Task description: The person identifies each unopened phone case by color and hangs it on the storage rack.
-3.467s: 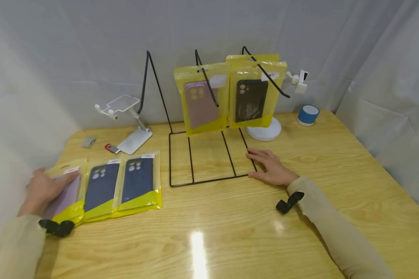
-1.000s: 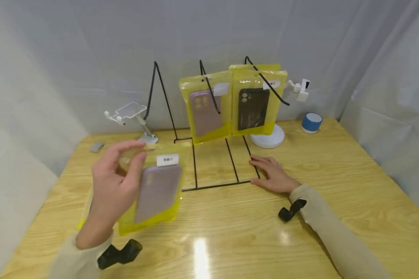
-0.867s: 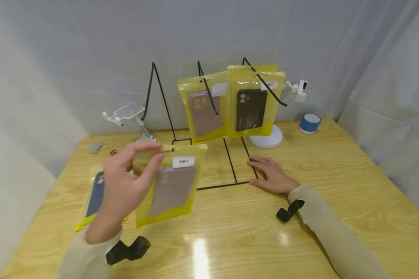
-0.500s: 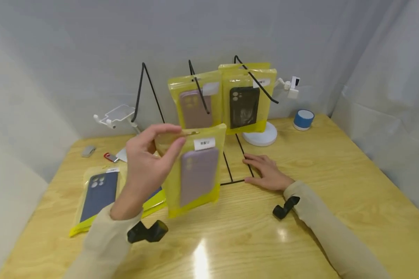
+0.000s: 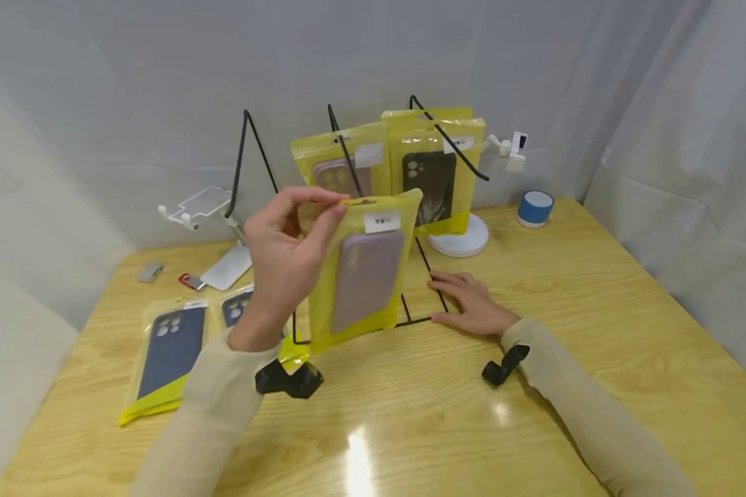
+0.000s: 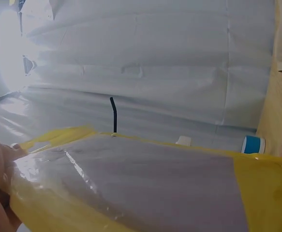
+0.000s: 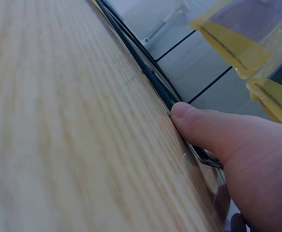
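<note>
My left hand (image 5: pixel 286 255) pinches the top edge of a yellow-clear pouch holding a lilac phone case (image 5: pixel 369 276), by its hang hole. The pouch is upright, raised above the table, overlapping the black wire rack (image 5: pixel 419 320) in the head view. Its lilac face (image 6: pixel 155 183) fills the lower left wrist view. A pouched lilac case (image 5: pixel 336 172) hangs from the rack's middle hook and a pouched black case (image 5: pixel 429 186) from the right one, another pouch behind it. My right hand (image 5: pixel 472 304) rests at the rack base's right front corner, thumb (image 7: pixel 203 125) against the front wire.
Two pouched navy phone cases (image 5: pixel 173 352) lie on the table at left, one partly behind my left arm. Behind them are a white phone stand (image 5: pixel 226 268), a red USB stick (image 5: pixel 190 281) and a small grey item (image 5: pixel 150 272). A blue-white cylinder (image 5: pixel 535 209) stands back right.
My left hand has picked the lilac-case pouch off the table at left and carried it right and up toward the rack. The right hand has stayed at the rack's base.
</note>
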Motion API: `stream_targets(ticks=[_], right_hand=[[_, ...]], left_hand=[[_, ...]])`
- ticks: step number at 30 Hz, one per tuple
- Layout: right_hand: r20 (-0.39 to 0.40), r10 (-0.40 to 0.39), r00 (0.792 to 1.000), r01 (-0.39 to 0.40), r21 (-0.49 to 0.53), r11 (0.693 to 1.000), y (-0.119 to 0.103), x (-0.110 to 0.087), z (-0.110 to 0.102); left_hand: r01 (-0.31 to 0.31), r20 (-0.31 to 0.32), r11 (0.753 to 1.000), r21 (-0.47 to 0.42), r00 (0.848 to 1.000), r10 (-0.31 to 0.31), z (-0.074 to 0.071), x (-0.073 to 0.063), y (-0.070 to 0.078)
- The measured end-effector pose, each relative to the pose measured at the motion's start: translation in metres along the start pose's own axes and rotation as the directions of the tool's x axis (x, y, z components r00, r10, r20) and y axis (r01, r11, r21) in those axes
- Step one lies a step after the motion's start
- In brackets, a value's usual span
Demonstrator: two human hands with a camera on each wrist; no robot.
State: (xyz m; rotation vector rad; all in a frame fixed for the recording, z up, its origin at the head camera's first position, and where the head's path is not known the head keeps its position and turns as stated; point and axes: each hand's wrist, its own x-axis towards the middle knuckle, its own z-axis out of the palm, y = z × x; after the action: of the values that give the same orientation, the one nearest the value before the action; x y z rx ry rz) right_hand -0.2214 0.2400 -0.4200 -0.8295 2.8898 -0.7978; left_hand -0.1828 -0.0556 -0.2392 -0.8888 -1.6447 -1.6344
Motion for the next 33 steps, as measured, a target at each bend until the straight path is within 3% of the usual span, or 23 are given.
stream_targets(ticks=[8, 12, 21, 33], right_hand=[[-0.001, -0.003, 1.000, 0.003, 0.001, 1.000, 0.000, 0.000, -0.002], [-0.009, -0.008, 1.000, 0.008, -0.003, 1.000, 0.001, 0.000, -0.001], [0.003, -0.013, 1.000, 0.013, 0.014, 1.000, 0.004, -0.001, -0.001], [0.003, -0.006, 1.000, 0.006, 0.008, 1.000, 0.003, 0.000, 0.000]], left_hand=[[0.043, -0.097, 0.999, 0.034, 0.995, -0.040, 0.005, 0.001, -0.009], [0.087, -0.095, 0.995, 0.044, 0.992, -0.083, 0.006, 0.003, -0.015], [0.126, -0.117, 0.986, 0.109, 0.987, -0.113, 0.009, 0.011, -0.029], [0.229, -0.219, 0.963, 0.143, 0.956, -0.195, 0.009, 0.032, -0.047]])
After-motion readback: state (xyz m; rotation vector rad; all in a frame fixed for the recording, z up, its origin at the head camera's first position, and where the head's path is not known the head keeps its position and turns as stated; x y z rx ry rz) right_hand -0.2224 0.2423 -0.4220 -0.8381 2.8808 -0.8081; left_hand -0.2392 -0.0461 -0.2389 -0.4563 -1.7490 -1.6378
